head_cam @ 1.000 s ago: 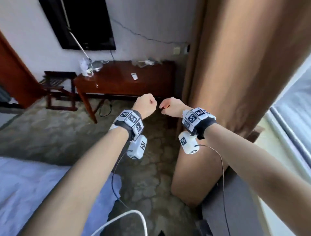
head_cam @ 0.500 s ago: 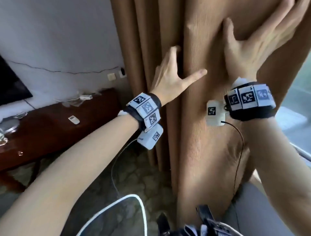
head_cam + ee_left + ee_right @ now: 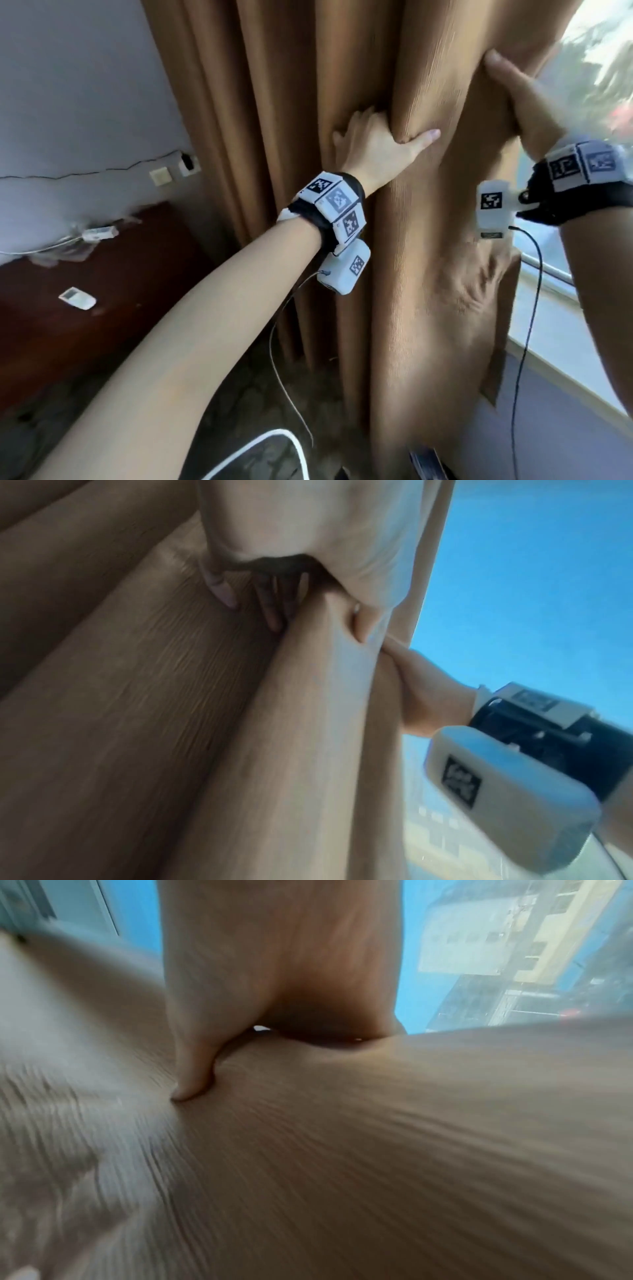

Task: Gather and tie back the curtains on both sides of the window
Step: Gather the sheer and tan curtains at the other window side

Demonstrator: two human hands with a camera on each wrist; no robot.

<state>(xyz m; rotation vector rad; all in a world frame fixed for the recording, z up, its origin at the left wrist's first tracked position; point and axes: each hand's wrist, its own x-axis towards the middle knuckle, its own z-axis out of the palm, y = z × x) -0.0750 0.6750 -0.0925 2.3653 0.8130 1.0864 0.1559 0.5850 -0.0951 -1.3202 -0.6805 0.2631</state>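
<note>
A brown curtain (image 3: 428,274) hangs in heavy folds beside the window. My left hand (image 3: 387,137) holds one fold at about chest height, the thumb across its front and the fingers (image 3: 270,607) tucked into the crease behind it. My right hand (image 3: 513,82) grips the curtain's window-side edge higher up. Its thumb (image 3: 193,1077) presses into the front of the cloth, and its fingers are hidden behind the edge. The left wrist view shows the same fold (image 3: 308,723) running between fingers and thumb, with the right hand (image 3: 428,696) on the edge beyond. No tie-back is in view.
A dark wooden desk (image 3: 120,274) stands at the left under the wall, with a white remote (image 3: 77,298) and cables on it. Wall sockets (image 3: 161,176) sit beside the curtain. The window (image 3: 603,51) and its sill (image 3: 565,342) are at the right.
One second ago both hands were fists held low before the desk. They rose to the curtain, lay flat on it, and now each has closed on the cloth.
</note>
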